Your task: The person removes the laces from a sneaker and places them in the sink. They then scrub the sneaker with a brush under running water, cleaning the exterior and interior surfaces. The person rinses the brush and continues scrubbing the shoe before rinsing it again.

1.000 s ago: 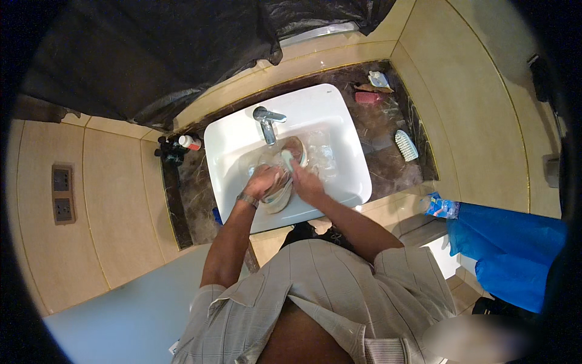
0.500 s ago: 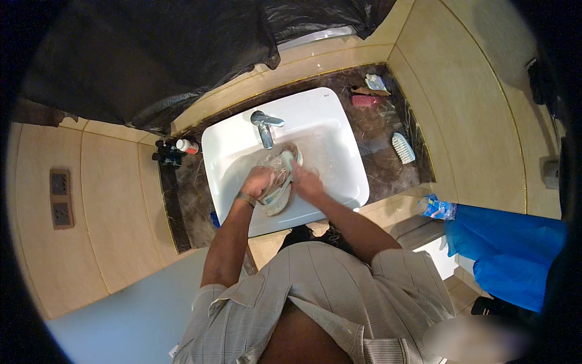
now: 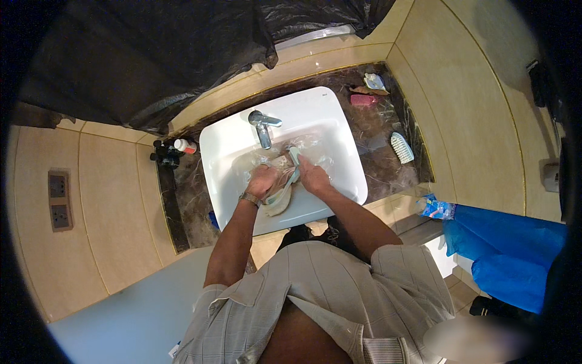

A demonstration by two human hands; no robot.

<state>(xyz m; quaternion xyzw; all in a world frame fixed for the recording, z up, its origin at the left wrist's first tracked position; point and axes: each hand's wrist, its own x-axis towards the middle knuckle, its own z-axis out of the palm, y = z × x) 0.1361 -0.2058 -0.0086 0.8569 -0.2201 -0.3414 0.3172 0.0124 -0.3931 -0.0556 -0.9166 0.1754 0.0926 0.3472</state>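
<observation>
A pale shoe [image 3: 279, 203] lies partly under cloudy water in the white sink [image 3: 219, 136]. My left hand [image 3: 262, 181], a watch on its wrist, is closed on the shoe's left side. Gripped in my right hand [image 3: 314, 177] is a pale, light-green brush [image 3: 294, 155], held against the shoe's far part. Its bristles are hidden. Just beyond the hands, a chrome faucet [image 3: 263, 128] stands over the basin.
On the dark marble counter [image 3: 379, 136], right of the sink, lie a white brush [image 3: 401, 148], a pink block-like item [image 3: 363, 99] and a crumpled wrapper [image 3: 374, 82]. A white bottle [image 3: 184, 145] sits at left. Blue plastic sheeting [image 3: 509, 255] hangs at lower right.
The shoe's far end has sunk lower into the water, which ripples more widely. My right hand and the brush have shifted slightly right; my left hand still grips the shoe.
</observation>
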